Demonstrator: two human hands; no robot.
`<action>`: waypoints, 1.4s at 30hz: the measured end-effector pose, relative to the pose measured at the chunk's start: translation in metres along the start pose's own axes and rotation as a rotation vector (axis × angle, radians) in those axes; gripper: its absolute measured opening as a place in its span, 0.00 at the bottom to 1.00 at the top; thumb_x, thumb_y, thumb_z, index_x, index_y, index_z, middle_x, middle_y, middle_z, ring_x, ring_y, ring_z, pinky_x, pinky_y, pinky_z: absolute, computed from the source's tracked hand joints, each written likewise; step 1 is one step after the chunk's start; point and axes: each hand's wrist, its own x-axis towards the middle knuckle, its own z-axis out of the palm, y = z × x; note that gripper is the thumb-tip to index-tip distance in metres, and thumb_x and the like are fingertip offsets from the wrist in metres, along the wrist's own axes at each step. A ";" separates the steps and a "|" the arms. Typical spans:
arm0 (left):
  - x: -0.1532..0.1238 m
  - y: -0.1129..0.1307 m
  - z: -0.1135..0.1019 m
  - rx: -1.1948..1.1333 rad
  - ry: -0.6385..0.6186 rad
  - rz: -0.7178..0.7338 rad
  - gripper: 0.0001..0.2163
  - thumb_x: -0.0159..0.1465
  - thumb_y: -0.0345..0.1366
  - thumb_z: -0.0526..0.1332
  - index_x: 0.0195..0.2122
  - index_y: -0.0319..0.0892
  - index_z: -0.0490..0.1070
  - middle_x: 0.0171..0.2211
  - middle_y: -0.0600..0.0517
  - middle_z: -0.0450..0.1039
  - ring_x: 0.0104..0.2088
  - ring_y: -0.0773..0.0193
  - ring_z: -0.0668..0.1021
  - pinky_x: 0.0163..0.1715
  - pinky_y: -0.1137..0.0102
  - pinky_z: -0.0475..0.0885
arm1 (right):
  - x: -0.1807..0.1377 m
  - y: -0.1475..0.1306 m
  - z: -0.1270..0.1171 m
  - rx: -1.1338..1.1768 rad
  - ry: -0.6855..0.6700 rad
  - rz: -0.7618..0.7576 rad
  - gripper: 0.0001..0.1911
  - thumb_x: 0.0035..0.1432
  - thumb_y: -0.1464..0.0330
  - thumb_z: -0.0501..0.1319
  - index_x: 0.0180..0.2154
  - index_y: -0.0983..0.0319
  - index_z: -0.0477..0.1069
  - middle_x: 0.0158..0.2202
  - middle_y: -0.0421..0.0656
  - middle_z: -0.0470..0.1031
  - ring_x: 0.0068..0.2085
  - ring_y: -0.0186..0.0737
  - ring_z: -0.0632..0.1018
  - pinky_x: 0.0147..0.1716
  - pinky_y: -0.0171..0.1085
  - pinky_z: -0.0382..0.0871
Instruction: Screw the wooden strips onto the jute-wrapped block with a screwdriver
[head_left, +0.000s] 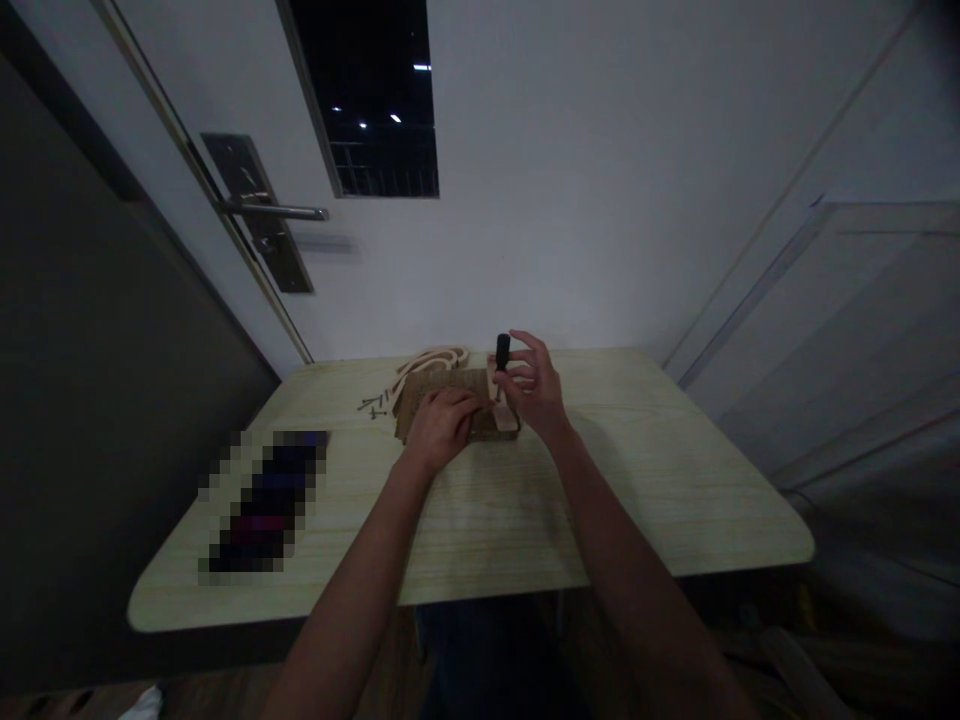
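My right hand [531,385] is closed around a screwdriver [503,352] with a black handle, which stands nearly upright. Its shaft points down at a pale wooden piece [505,418] along the right end of a brown cardboard block [450,378]. On top of the cardboard lies my left hand [444,425], its fingers curled and pressing down, fingertips close to the screwdriver's tip. Whether a screw sits under the tip is too small to tell. Behind the cardboard, curved pale wooden pieces [431,358] rest on the table. Several loose screws [373,403] are scattered left of it.
The pale wood-grain table [480,540] stands against a white door [562,200] with a metal handle [277,210] and a dark window [367,110]. A dark, pixelated flat object [266,505] lies at the table's left.
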 end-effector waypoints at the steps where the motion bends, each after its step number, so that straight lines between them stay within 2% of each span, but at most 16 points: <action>1: 0.000 0.000 0.000 -0.003 0.003 0.001 0.16 0.64 0.27 0.54 0.49 0.49 0.73 0.45 0.50 0.76 0.48 0.57 0.75 0.48 0.59 0.66 | 0.000 0.001 0.000 -0.007 0.011 -0.011 0.30 0.54 0.65 0.64 0.58 0.51 0.58 0.43 0.43 0.72 0.31 0.33 0.76 0.22 0.29 0.73; 5: 0.000 0.000 0.000 -0.008 -0.006 0.002 0.16 0.64 0.27 0.54 0.49 0.49 0.73 0.45 0.50 0.76 0.48 0.57 0.75 0.48 0.58 0.66 | 0.001 0.000 0.000 -0.049 0.003 -0.032 0.28 0.53 0.66 0.64 0.56 0.51 0.62 0.44 0.42 0.70 0.29 0.30 0.74 0.20 0.29 0.72; 10: 0.000 0.000 0.000 -0.006 -0.002 0.017 0.17 0.64 0.27 0.54 0.50 0.49 0.72 0.45 0.50 0.75 0.47 0.58 0.75 0.48 0.59 0.66 | 0.000 -0.006 -0.002 -0.059 -0.025 -0.035 0.25 0.56 0.66 0.61 0.56 0.51 0.62 0.45 0.43 0.70 0.32 0.32 0.77 0.23 0.30 0.74; 17: 0.000 0.000 0.000 -0.007 -0.002 0.014 0.16 0.64 0.27 0.54 0.50 0.49 0.72 0.45 0.51 0.76 0.47 0.57 0.75 0.49 0.57 0.66 | 0.001 0.000 0.001 -0.093 0.022 -0.038 0.26 0.54 0.65 0.63 0.55 0.51 0.63 0.44 0.43 0.71 0.31 0.33 0.76 0.21 0.30 0.73; 24: 0.000 0.001 -0.002 -0.008 -0.011 0.015 0.16 0.64 0.27 0.53 0.50 0.48 0.73 0.44 0.49 0.76 0.47 0.57 0.75 0.48 0.58 0.66 | 0.001 0.000 0.000 -0.089 -0.024 -0.039 0.27 0.55 0.64 0.63 0.56 0.51 0.61 0.45 0.43 0.71 0.33 0.34 0.76 0.24 0.32 0.76; 28: 0.000 -0.001 -0.001 -0.007 -0.009 0.015 0.17 0.64 0.27 0.54 0.50 0.48 0.72 0.45 0.49 0.76 0.47 0.57 0.75 0.48 0.58 0.66 | 0.001 -0.002 -0.001 -0.085 -0.013 -0.031 0.27 0.53 0.65 0.64 0.55 0.50 0.62 0.45 0.43 0.71 0.33 0.34 0.77 0.23 0.31 0.75; 35: -0.001 -0.002 0.001 -0.018 -0.004 0.011 0.17 0.63 0.27 0.54 0.51 0.49 0.72 0.46 0.50 0.75 0.48 0.57 0.74 0.48 0.58 0.66 | -0.002 -0.006 -0.003 -0.080 -0.052 -0.032 0.25 0.58 0.66 0.57 0.58 0.51 0.59 0.47 0.45 0.72 0.37 0.36 0.78 0.25 0.32 0.75; 42: 0.000 0.000 -0.002 -0.015 -0.009 -0.003 0.17 0.63 0.27 0.54 0.50 0.48 0.73 0.46 0.49 0.75 0.48 0.57 0.74 0.49 0.58 0.66 | 0.001 0.005 0.001 -0.091 -0.021 -0.074 0.28 0.55 0.62 0.62 0.58 0.51 0.60 0.46 0.44 0.70 0.33 0.33 0.75 0.25 0.32 0.75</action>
